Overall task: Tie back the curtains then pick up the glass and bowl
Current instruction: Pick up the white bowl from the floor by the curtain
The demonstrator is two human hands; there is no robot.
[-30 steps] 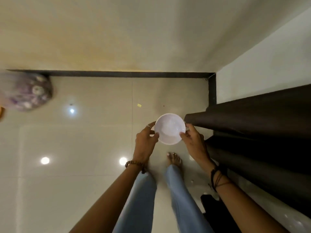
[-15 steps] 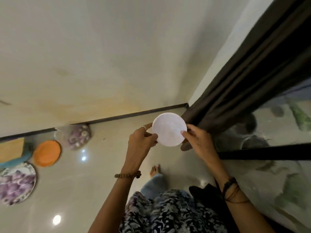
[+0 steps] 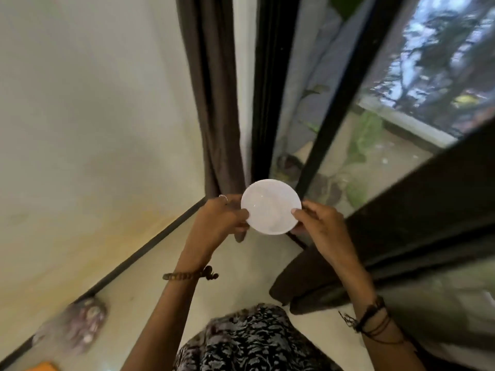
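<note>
A small white bowl [image 3: 270, 206] is held up in front of me between both hands. My left hand [image 3: 218, 220] pinches its left rim with thumb on top and fingers under it. My right hand [image 3: 320, 223] pinches the right rim the same way. A dark brown curtain [image 3: 211, 97] hangs gathered in the room's corner just behind the bowl. A second dark curtain [image 3: 401, 228] slants across the window at the right, its lower end pooled on the floor [image 3: 302, 285]. No glass is in sight.
A black-framed window [image 3: 337, 103] fills the upper right, with plants outside. A cream wall [image 3: 88, 116] with a black skirting stands at the left. A blurred patterned plate [image 3: 72, 325] and an orange object [image 3: 40, 366] lie on the floor at bottom left.
My head has risen from looking down at the floor to facing the corner and window. The bowl stays held between both hands at about the same place in view.
</note>
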